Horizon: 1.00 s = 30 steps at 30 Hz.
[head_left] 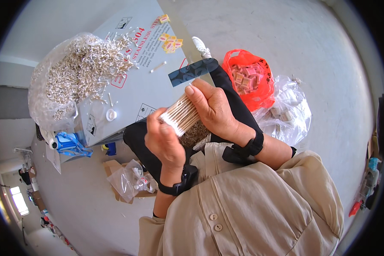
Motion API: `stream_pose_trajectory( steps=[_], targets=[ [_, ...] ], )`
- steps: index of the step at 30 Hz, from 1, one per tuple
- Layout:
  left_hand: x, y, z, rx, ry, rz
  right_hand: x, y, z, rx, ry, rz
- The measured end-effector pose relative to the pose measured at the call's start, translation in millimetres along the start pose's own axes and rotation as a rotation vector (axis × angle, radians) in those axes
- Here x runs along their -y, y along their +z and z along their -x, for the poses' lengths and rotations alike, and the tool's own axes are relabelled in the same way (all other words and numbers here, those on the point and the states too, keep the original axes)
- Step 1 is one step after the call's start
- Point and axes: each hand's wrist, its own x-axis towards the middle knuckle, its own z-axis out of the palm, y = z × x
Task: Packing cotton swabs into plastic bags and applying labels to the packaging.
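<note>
Above my lap, a bundle of cotton swabs [182, 115] with wooden sticks and white tips lies between my two hands. My right hand [215, 111] grips its far right end, thumb pressed across the top. At the near left end, my left hand [164, 141] curls its fingers around the white tips; it is slightly blurred. Beneath the bundle, a brown mass of thin sticks [194, 134] shows on my lap, partly hidden by my hands. A dark blue patterned strip [193, 71] lies just beyond my right hand, over the table edge and my knee.
The grey printed table [128, 100] bears a clear bag [40, 96] spilling loose swabs, small yellow packs [170, 43] and a white round lid [111, 114]. At right on the floor sit a red bag [264, 96] of pink packs and a clear bag [296, 115]. A cardboard box [112, 168] stands below left.
</note>
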Motion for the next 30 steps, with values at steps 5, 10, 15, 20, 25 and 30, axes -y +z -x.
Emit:
stream_pose_trajectory(
  steps=[5,10,15,20,25,30],
  targets=[
    [16,-10,-2,0.119,-0.406,0.313,-10,-7,-2,0.082,-0.011,-0.035],
    [10,-4,0,0.038,-0.584,0.529,-7,-5,2,0.162,0.229,-0.413],
    [16,-14,-4,0.261,-0.5,0.337,-16,-11,-1,0.133,0.166,-0.396],
    [22,-19,-8,0.341,-0.406,0.282,-17,-11,-5,0.223,0.088,-0.335],
    [1,-11,-8,0.339,-0.331,0.232,6,-19,-1,0.312,0.119,-0.12],
    [4,-7,1,0.406,-0.407,0.375,8,-28,3,0.27,0.074,-0.165]
  ],
)
